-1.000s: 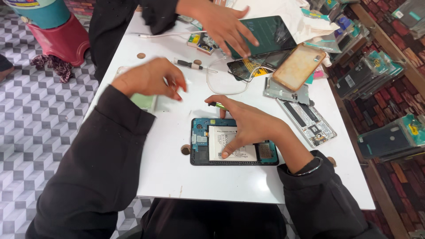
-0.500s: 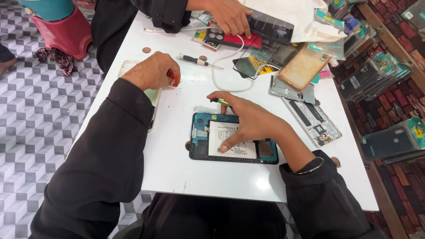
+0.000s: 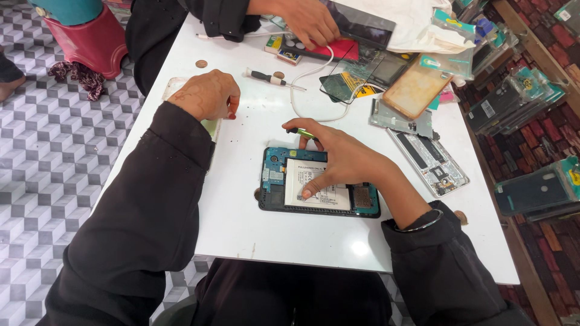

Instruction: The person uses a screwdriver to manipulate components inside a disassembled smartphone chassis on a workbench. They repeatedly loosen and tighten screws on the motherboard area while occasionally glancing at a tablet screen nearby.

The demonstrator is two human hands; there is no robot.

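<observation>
An opened phone (image 3: 275, 181) with its back off lies on the white table (image 3: 241, 235), showing a blue board and a white battery (image 3: 326, 194). My right hand (image 3: 341, 158) rests on it, thumb pressing the battery, fingers pinching a small green-tipped tool (image 3: 300, 132) at the phone's top edge. My left hand (image 3: 208, 95) sits curled on the table to the left, over a pale phone cover (image 3: 211, 128); whether it holds anything small is hidden.
Another person's hand (image 3: 309, 23) reaches over phones and a red item at the far edge. A small screwdriver (image 3: 269, 77), a white cable (image 3: 314, 72), phone frames (image 3: 432, 158), a tan case (image 3: 414, 90) and coins lie around. Packaged parts fill the right.
The other person's hand has moved along the far edge. My left hand has curled more closed. My right hand stays on the opened phone.
</observation>
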